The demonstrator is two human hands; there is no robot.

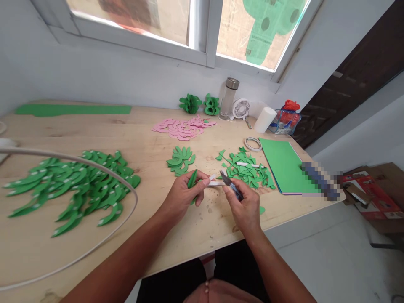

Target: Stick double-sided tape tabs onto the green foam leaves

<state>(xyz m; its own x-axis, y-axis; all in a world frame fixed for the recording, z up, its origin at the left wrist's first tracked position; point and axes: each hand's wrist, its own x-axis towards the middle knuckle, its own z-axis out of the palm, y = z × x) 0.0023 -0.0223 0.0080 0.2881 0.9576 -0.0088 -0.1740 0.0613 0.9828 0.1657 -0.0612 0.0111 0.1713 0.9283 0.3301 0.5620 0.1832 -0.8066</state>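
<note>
My left hand (180, 194) is closed on a folded green leaf-shaped piece (192, 179) and pinches a short white strip (212, 178) at its fingertips. My right hand (248, 206) grips small dark snips (232, 187), their blades pointing toward the strip. A second white strip (216, 184) runs between the two hands; which hand holds it is unclear. Beyond my left hand lies a small group of green leaf pieces (181, 158). Near my right hand is a heap of green scraps (248, 170) with another white strip on it.
A pale cable (134, 189) arcs over a pile of green curved pieces (85, 179) with white patches. Pink cut pieces (183, 128), a tape roll (253, 144), a small fan (241, 109) and a glass bottle (227, 101) stand farther back. Green sheets (285, 166) lie right.
</note>
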